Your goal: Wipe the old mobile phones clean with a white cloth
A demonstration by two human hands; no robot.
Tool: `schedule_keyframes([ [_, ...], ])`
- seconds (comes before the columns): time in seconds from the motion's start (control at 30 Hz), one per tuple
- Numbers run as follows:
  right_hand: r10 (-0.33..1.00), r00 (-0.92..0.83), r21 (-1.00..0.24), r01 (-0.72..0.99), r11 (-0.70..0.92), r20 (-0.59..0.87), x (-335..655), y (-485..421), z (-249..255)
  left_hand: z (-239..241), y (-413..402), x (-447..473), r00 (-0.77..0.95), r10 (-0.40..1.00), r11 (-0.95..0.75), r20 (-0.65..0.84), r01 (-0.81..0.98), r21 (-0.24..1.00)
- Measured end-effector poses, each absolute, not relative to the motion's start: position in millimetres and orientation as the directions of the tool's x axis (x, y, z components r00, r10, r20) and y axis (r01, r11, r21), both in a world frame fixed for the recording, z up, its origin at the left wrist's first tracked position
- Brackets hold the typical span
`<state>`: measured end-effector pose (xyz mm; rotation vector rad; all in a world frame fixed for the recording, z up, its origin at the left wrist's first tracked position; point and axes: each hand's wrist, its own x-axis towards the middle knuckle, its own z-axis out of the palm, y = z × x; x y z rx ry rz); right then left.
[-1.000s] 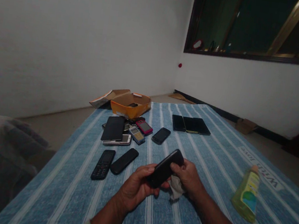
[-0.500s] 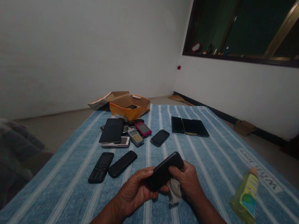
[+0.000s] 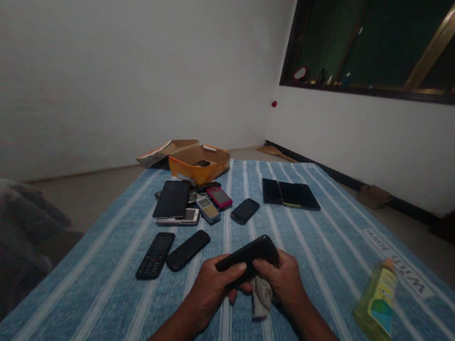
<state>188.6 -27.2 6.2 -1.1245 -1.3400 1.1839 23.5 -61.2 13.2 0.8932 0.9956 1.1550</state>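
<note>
A black phone is gripped between both hands above the blue striped cloth. My left hand wraps its near end from below, fingers curled round it. My right hand pinches its far end and also holds a small grey rag that hangs beneath the phone. The phone lies nearly flat, edge toward me.
Several phones lie ahead: a black keypad phone, a black bar phone, a stack with a dark tablet, a pink phone, three dark smartphones. An orange cardboard box stands behind. A yellow-green bottle lies at the right.
The phone has tilted from steeply angled to almost flat. My left hand's fingers have shifted up over its near edge. Both hands stay in the same place.
</note>
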Motion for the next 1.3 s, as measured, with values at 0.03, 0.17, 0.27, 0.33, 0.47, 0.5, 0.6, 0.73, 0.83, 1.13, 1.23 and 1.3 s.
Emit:
schedule_keyframes([
  [0.03, 0.991, -0.088, -0.994, 0.033, 0.1, 0.096, 188.0, -27.8, 6.5, 13.9, -61.1, 23.7, 0.09, 0.983, 0.179, -0.16, -0.284, 0.942],
  [0.17, 0.994, -0.081, -0.997, 0.013, 0.076, 0.075, 186.4, -29.0, 5.2, 18.0, -61.8, 23.7, 0.051, 0.987, 0.162, -0.155, -0.216, 0.963],
  [0.27, 0.997, -0.069, -0.999, -0.014, 0.044, 0.045, 186.3, -29.2, 3.2, 19.8, -62.6, 24.0, 0.039, 0.989, 0.148, -0.143, -0.189, 0.971],
  [0.33, 0.997, -0.07, -0.999, -0.028, 0.038, 0.04, 186.6, -29.1, 1.9, 20.0, -62.9, 24.2, 0.031, 0.99, 0.142, -0.139, -0.183, 0.973],
  [0.47, 0.995, -0.091, -0.999, -0.041, 0.025, 0.029, 187.6, -28.7, 0.9, 18.1, -61.8, 23.2, 0.041, 0.989, 0.146, -0.14, -0.195, 0.97],
  [0.5, 0.995, -0.1, -0.999, -0.047, 0.02, 0.024, 187.8, -28.6, 1.1, 17.3, -61.3, 22.7, 0.055, 0.988, 0.149, -0.141, -0.203, 0.968],
  [0.6, 0.992, -0.128, -0.998, -0.066, 0.006, 0.014, 188.5, -28.5, 2.1, 15.6, -60.1, 20.9, 0.086, 0.986, 0.158, -0.142, -0.223, 0.962],
  [0.73, 0.989, -0.146, -0.998, -0.065, 0.015, 0.024, 189.1, -28.2, 1.7, 16.4, -61.2, 19.9, 0.089, 0.988, 0.14, -0.123, -0.218, 0.966],
  [0.83, 0.989, -0.146, -0.999, -0.042, 0.028, 0.034, 188.8, -27.7, 0.1, 17.5, -61.9, 19.7, 0.074, 0.991, 0.128, -0.115, -0.198, 0.972],
  [1.13, 0.976, -0.215, -0.999, -0.048, 0.024, 0.034, 193.0, -25.2, -2.1, 13.4, -57.7, 17.5, 0.075, 0.984, 0.17, -0.159, -0.171, 0.971],
  [1.23, 0.963, -0.268, -0.998, -0.051, 0.025, 0.038, 196.2, -23.3, -3.1, 9.5, -56.4, 15.5, 0.081, 0.984, 0.172, -0.159, -0.187, 0.967],
  [1.3, 0.956, -0.289, -0.999, -0.033, 0.04, 0.048, 198.1, -21.7, -2.5, 7.1, -55.2, 14.0, 0.098, 0.985, 0.16, -0.143, -0.203, 0.966],
])
